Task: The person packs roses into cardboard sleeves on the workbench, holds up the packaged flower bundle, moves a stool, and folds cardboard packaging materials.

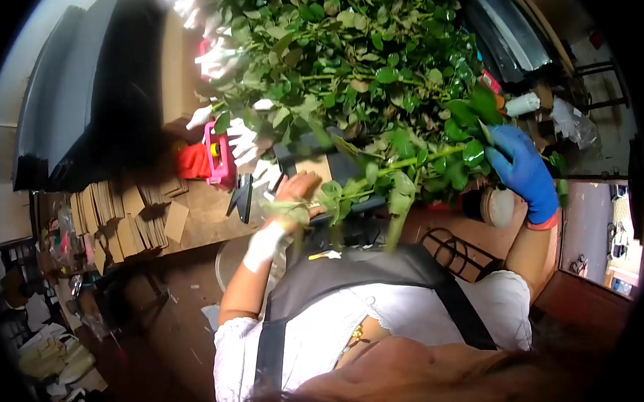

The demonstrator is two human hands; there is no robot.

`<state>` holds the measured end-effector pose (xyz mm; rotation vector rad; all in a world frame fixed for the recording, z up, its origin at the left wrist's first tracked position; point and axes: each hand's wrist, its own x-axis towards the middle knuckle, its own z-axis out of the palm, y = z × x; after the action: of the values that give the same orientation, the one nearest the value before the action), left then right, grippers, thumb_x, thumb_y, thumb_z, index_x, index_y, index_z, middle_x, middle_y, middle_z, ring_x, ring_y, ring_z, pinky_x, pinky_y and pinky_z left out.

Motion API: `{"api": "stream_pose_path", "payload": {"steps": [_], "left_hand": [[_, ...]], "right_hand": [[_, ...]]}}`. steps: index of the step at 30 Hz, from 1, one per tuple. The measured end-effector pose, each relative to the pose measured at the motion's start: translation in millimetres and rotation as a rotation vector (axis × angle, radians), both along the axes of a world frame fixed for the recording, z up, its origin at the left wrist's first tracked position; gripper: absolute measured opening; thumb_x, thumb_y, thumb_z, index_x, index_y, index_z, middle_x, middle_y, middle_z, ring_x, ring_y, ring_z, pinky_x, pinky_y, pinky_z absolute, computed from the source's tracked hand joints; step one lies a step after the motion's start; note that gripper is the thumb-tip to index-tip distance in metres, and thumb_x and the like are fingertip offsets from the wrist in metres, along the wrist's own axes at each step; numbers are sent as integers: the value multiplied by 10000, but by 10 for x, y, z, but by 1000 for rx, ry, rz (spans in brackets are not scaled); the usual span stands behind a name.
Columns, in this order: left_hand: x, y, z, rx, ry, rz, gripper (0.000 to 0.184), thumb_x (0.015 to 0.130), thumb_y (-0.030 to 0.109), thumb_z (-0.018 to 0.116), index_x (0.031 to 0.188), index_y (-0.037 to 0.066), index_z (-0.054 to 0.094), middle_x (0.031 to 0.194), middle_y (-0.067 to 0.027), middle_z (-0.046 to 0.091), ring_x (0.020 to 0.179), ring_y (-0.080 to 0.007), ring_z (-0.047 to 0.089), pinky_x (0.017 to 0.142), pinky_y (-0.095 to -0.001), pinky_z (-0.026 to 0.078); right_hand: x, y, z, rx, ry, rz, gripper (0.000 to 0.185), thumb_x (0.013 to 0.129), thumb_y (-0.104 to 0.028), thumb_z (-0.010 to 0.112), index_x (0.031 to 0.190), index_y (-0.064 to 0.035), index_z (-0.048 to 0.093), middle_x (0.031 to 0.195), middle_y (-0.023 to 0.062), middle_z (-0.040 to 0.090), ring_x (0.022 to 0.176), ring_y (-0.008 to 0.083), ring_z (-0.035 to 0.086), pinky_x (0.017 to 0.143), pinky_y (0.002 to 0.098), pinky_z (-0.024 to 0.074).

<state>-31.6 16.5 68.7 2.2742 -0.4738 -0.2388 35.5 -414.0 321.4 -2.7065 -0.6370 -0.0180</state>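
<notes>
I am holding a leafy stem point(442, 153) out in front of my chest, and it is running crosswise from my gloved right hand point(518, 165) toward my left hand point(296, 191). My right hand, in its blue glove, is clamping on the stem at its right end, with leaves showing beside the fingers. My bare left hand, with a white wrap point(263, 248) around the wrist, is lying near the stem's left end, over the edge of a dark tray or board with a brown panel; I cannot tell whether its fingers are pressing together on the stem or standing apart, as blurred leaves are crossing in front. The stem is hanging over the near side of the counter point(209, 226), above my dark apron point(354, 278), and a few blurred leaves are drooping from it. Beyond it a big heap of leafy stems point(352, 63) is spreading, with white heads point(244, 143) sticking out along its left side. Left of my bare hand, a black clip-like tool point(241, 197) is standing near a pink frame point(221, 156), and rows of cardboard pieces point(147, 230) are leaning farther left. Near my glove, a white roll point(522, 104) is lying beside the heap.
</notes>
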Motion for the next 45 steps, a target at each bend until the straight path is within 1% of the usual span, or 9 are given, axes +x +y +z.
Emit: {"api": "stream_pose_path", "payload": {"steps": [6,11,18,25,28,32,36,39,45], "left_hand": [[-48,-21,-182,-195,48,140,1007,774,212,849,1577,73,256,1459,-178,561,1398,-328,488,1189,-427,305],[-52,-30,-99,-151,89,186,1042,674,278,919,1537,98,364,1421,-139,598,1383,-339,494,1211,-524,249],[-46,-11,-116,-44,-27,54,603,724,343,881,1264,153,692,1395,-109,623,1377,-339,493,1202,-550,253],[-26,-26,-65,-33,23,37,560,775,356,844,1274,152,690,1406,-56,629,1421,-328,448,1210,-577,209],[-25,-10,-25,5,38,18,557,791,355,832,1289,157,680,1423,-44,618,1436,-324,430,1212,-588,190],[-7,-45,32,26,34,-3,532,790,335,835,1273,166,687,1411,-54,626,1429,-343,431,1202,-602,200],[-19,-96,109,74,33,4,483,832,335,802,1272,168,693,1402,-56,633,1428,-336,435,1205,-596,195],[-44,-117,67,79,-20,41,357,914,304,719,1237,153,715,1365,-40,660,1411,-316,463,1207,-580,191],[-50,-202,-50,58,-216,110,226,899,208,720,1110,133,756,1249,-76,702,1195,-295,596,1072,-514,375]], "right_hand": [[229,43,-253,-377,749,-260,341,796,-173,577,1076,-72,744,1035,187,727,934,364,699,870,439,554],[391,12,-557,-631,723,-147,366,772,-210,584,1068,-72,750,1024,205,728,945,377,699,893,453,551],[471,28,-874,-724,636,-167,380,773,-208,616,1111,-98,750,1060,199,725,993,384,685,904,464,543],[529,-623,-2311,-744,208,-138,360,818,-193,635,1172,-164,690,1193,160,693,1145,326,637,968,437,498],[697,-22,-1633,-623,87,-169,385,845,-121,604,1222,-152,671,1221,152,688,1112,325,654,949,439,515],[971,1082,-1268,223,-438,176,401,891,-145,647,1291,-158,659,1202,96,704,1106,299,667,960,432,532],[1481,1857,-1815,-112,-604,108,397,894,-173,648,1288,-221,652,1113,62,694,1023,264,673,960,411,512],[1722,2002,-1735,-335,-251,60,393,912,-138,634,1284,-262,656,1081,42,685,1001,245,661,939,406,511],[1344,1628,-842,89,-808,263,502,766,2,668,1209,-232,711,1078,27,671,1058,260,616,924,396,496]]}}
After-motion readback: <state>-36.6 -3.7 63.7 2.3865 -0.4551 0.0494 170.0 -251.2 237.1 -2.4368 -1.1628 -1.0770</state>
